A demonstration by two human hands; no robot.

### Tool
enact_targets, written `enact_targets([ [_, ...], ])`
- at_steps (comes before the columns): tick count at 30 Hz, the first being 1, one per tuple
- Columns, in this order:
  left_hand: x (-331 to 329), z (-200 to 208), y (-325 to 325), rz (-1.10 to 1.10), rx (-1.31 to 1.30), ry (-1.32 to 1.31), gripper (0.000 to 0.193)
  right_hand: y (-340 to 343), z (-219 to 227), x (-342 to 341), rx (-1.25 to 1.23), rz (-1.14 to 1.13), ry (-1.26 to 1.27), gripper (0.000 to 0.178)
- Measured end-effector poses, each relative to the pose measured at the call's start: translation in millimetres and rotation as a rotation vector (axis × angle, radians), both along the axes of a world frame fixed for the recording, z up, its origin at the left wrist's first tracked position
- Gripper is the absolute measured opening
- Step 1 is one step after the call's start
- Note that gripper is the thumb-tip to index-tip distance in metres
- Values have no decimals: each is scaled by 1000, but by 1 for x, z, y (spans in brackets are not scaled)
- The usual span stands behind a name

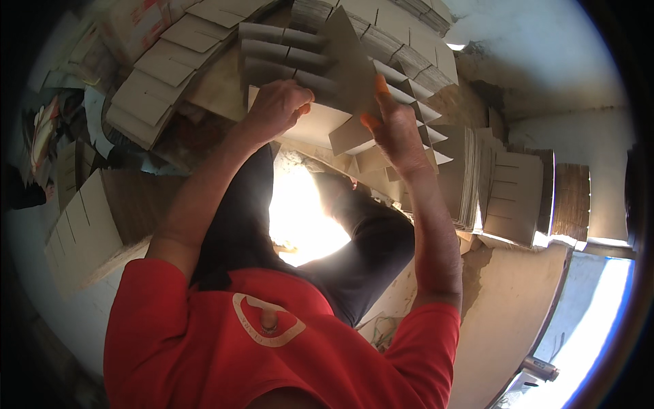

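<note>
A partly assembled grid of slotted cardboard dividers (286, 58) stands in front of me, its strips upright and crossing on the right side. My right hand (398, 129) grips a cardboard divider strip (347, 58) that is tilted up across the grid, with thumb and fingers on its right edge. My left hand (279, 109) is closed, its fingers curled at the upper edge of the grid's nearest strip (320, 123). Whatever lies between those fingers is hidden. The fingertips of both hands look orange.
Slotted cardboard pieces lie in an overlapping row (160, 75) at the far left. More stacks stand on the left (85, 221), at the back (395, 41) and along the right (511, 194). Bright light falls between my legs.
</note>
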State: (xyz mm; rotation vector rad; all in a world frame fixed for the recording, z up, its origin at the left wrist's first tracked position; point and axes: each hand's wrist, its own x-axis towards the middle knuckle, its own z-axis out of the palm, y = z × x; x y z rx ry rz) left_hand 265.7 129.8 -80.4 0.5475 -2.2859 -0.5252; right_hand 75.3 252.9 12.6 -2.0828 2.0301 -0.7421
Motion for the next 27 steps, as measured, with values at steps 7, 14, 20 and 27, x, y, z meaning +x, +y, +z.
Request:
enact_targets([
  [7,-3,4,3,-36,-32,46,17,13,-62,10,144,-108,113,67],
  [14,10,21,10,-36,-44,53,35,83,-35,-65,-445,-532,446,37],
  [20,25,21,10,83,-87,79,37,181,-64,-162,-59,-1042,776,43],
  [27,30,23,6,117,-44,-34,37,202,-73,-185,-8,-965,498,39],
])
